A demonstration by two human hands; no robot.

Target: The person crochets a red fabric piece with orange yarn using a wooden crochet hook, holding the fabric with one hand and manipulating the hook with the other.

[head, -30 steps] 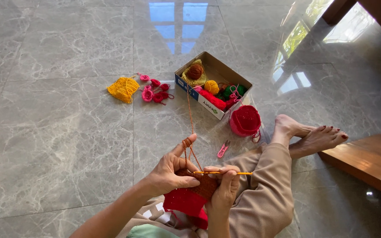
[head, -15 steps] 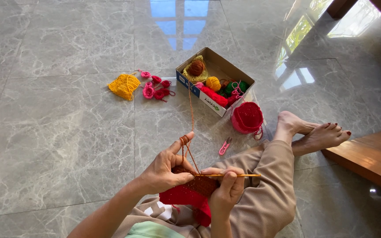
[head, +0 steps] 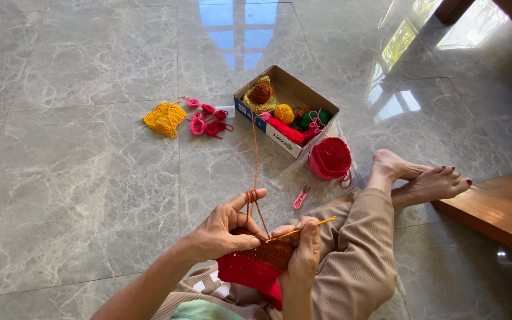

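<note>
Brown yarn (head: 255, 155) runs taut from a ball (head: 261, 92) in the cardboard box (head: 303, 95) down to the person's left hand (head: 226, 231), where it is wound around the raised index finger above the crochet piece (head: 259, 266) — red in its lower part, brown along the working edge — which lies over the lap. The left hand's thumb and fingers are closed on the top edge of that piece, pinching it just beside the stitch being worked. The right hand (head: 303, 258) is curled shut around a slim orange crochet hook (head: 301, 229), whose end pokes out to the right; the hook's tip is hidden at the fabric edge. Working this stitch well seems to call for steady tension on the wrapped strand, a pinch kept close under the hook, and a free run of yarn from the box. The box sits open on the grey marble floor (head: 78, 195) and holds the brown ball on a tan knitted piece, a yellow ball, green yarn, red yarn and something pink — more cannot be made out. Touching its near corner stands a small red crocheted pouch (head: 329, 158), its contents unseen. Pink snips (head: 301, 197) lie near the knee; a yellow knitted piece (head: 165, 118) and pink-red bits (head: 206, 118) lie left of the box.
</note>
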